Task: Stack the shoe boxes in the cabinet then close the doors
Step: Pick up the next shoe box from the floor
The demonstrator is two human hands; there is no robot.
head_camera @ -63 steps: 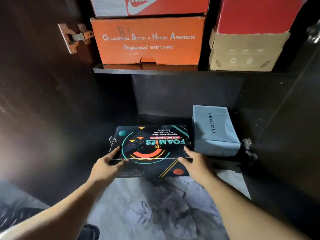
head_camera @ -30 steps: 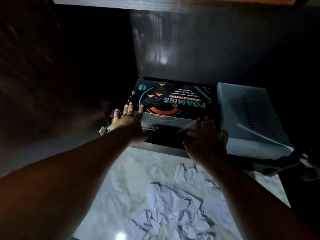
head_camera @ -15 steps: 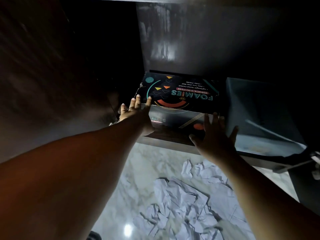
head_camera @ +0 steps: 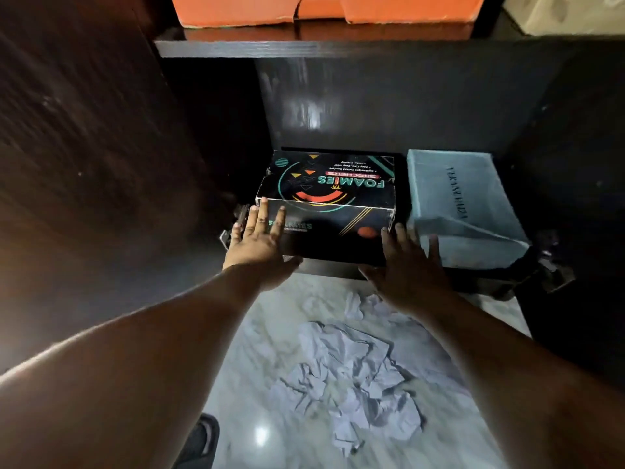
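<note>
Down on the bottom shelf of the dark wooden cabinet (head_camera: 422,103) sits the black cardboard shoe box with bright geometric print (head_camera: 331,184), well under the shelf board above and just left of a pale grey-blue cardboard shoe box (head_camera: 463,204). Both hands are spread flat with straight fingers: the left hand (head_camera: 258,240) presses the black box's near face at its left corner, and the right hand (head_camera: 407,265) lies at the near right corner, though I cannot tell whether its palm actually touches.

I'd judge this box light and fairly stiff, a thin card shell that would dent at the edges if squeezed hard. Its printed surface looks smooth, perhaps a bit slick, so flat palms on the end face suit a push; to lift it, the two short sides near the bottom would be the safer hold, since the lid may come loose.

Writing on the lid reads upside down from where I stand: "FOAMIES" in large teal letters, "SKECHERS" on a red band beyond it, with small lines too fine to read. Partly covered lettering on the near face looks like the same word. Vertical lettering on the grey-blue box is blurred. Above the shelf board, the lower edge of an orange cardboard box (head_camera: 372,8) shows no legible text.
</note>
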